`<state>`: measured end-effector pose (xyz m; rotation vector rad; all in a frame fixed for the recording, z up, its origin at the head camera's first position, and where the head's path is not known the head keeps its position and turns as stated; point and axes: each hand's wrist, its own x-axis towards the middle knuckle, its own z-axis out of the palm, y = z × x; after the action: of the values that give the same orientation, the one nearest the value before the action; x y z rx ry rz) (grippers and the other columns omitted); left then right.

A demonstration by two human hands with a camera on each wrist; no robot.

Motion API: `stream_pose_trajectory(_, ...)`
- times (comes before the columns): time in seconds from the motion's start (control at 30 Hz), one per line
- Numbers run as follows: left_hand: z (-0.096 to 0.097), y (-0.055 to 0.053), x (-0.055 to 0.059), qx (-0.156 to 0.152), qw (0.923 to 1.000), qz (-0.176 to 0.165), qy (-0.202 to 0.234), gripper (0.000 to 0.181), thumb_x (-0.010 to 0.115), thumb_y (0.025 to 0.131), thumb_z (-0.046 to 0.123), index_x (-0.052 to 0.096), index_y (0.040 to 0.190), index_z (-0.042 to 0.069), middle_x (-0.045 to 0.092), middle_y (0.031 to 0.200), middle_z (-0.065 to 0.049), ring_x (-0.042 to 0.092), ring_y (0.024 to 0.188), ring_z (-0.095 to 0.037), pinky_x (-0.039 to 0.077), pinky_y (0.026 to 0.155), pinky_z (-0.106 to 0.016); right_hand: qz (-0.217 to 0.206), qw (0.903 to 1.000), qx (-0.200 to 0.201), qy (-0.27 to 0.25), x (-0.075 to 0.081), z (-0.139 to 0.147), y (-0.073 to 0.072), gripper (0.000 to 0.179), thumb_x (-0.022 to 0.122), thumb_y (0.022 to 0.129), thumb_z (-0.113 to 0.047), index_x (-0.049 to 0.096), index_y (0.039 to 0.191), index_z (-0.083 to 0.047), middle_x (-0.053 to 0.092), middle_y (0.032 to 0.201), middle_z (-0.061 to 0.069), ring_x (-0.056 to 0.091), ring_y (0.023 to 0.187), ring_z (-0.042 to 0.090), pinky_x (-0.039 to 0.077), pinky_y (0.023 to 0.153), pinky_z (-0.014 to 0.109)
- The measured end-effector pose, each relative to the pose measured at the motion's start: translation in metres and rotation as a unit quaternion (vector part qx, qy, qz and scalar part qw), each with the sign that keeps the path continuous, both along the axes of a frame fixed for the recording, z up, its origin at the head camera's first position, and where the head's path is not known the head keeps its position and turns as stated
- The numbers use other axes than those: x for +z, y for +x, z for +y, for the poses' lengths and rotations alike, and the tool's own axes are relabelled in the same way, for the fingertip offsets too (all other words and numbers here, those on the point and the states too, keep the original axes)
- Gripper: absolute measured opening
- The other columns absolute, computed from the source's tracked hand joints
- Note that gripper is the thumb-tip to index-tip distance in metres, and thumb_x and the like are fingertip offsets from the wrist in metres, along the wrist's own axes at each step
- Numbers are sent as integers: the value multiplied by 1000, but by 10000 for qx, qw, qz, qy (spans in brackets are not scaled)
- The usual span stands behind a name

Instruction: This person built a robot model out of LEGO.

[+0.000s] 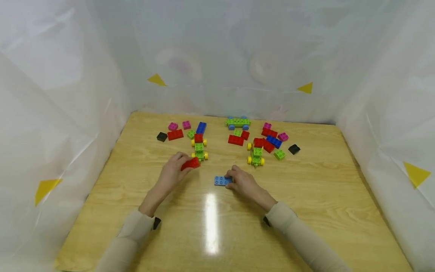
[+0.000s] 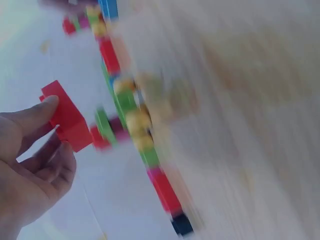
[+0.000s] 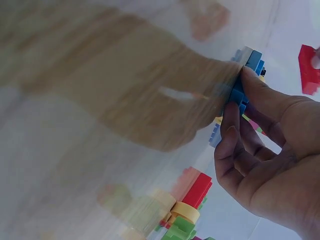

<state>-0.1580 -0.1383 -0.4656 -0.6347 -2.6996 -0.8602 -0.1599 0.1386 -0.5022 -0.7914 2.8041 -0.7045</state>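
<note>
My left hand [image 1: 172,170] pinches a red building brick [image 2: 66,117] between thumb and fingers, raised above the table in the left wrist view. In the head view that brick is just in front of the left small car [image 1: 199,147], which has yellow wheels, green bricks and a red one on top. Near the table's middle lies a light blue studded brick [image 1: 219,180]. Its right end is gripped between the thumb and fingers of my right hand [image 1: 246,184]. Beyond that hand stands a second yellow-wheeled car [image 1: 257,154], also stacked with green and red bricks.
A green car base [image 1: 238,122] with blue wheels stands at the back. Loose red, pink, green, dark blue and black bricks lie on both sides, among them a black one [image 1: 294,149] at right and a blue one [image 1: 201,128] at left. White sheets [image 1: 217,56] enclose the table [image 1: 323,196].
</note>
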Motion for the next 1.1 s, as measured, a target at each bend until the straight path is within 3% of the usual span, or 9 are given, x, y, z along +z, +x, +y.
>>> stream_pose_trajectory(0.13,27,5,-4,-654,9977,-186,-5,31,78,80,5,68,109,2,63,109,-9,57,105,-26,50,89,-39,69,10000,26,-65,1,0,-3,26,78,82,-19,70,103,-9,52,89,0,44,68,10,41,58,24)
stream_pose_trajectory(0.3,50,6,-20,-988,9915,-758,-365,30,74,85,10,66,114,6,62,113,-6,55,109,-23,47,93,-37,136,9999,81,39,-3,1,-4,25,78,81,-20,69,102,-10,52,89,0,44,67,9,41,58,23)
stream_pose_trajectory(0.4,57,6,-27,-1108,9882,-958,-447,31,72,87,12,65,117,6,61,114,-6,55,111,-23,45,96,-38,196,9998,87,34,-5,1,-3,24,79,81,-20,69,101,-10,51,88,0,45,67,9,42,58,23)
stream_pose_trajectory(0.6,64,3,-30,-1304,9834,-1045,-710,31,68,90,12,66,120,7,61,113,-4,53,109,-20,46,93,-36,192,9998,63,16,-5,2,-3,24,79,81,-19,69,101,-10,51,88,0,46,67,9,42,57,24)
stream_pose_trajectory(1.1,73,-5,-17,-1399,9759,-1178,-1194,29,73,85,9,70,114,6,60,106,-3,54,97,-18,48,83,-32,184,9998,69,-19,-4,2,-3,24,79,81,-19,69,101,-9,49,87,-1,45,68,9,43,58,23)
